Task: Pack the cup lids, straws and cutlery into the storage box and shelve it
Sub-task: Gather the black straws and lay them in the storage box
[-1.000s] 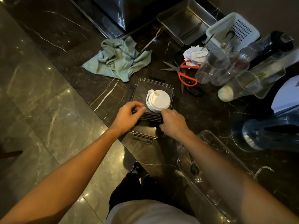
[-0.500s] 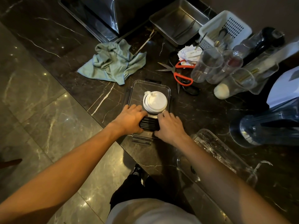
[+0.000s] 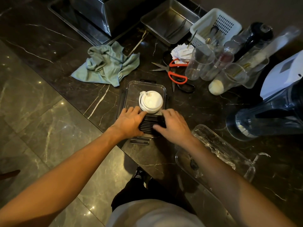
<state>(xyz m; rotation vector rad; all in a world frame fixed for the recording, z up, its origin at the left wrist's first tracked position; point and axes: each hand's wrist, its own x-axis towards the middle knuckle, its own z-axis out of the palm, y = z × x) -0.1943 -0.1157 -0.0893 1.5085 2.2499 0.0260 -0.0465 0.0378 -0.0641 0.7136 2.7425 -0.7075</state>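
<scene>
Left hand [image 3: 129, 122] fingers curled over the left end of a bundle of black plastic straws [image 3: 151, 122], thumb tucked under the near side: gripping. Right hand [image 3: 173, 124] lies over the right end, fingers spread across the top, thumb pointing left along the bundle's near edge; pressing down on it, can't tell if it's a full grip.

Straws lie crosswise in the near half of a clear rectangular plastic storage box [image 3: 131, 89] with black side latches. Far half holds a stack of white round plastic cup lids [image 3: 151, 101], near edge just touching the straws. Box sits on a dark veined marble counter [image 3: 105, 95], close to its front edge.

Outward:
- Second clear rectangular container [image 3: 229, 153] to the right, partly under the right forearm; contents too dim to make out.
- Crumpled pale green cloth [image 3: 106, 64] beyond the box to the left.
- Orange-handled steel scissors [image 3: 173, 71] beyond to the right, blades open.
- Clear plastic cups [image 3: 200, 63] lying on their sides, just right of the scissors.
- White perforated plastic basket [image 3: 218, 18] at the far right holding utensils, stainless steel tray [image 3: 168, 18] beside it.
- Dark blender jug [image 3: 265, 118] on its side at the right edge.
</scene>
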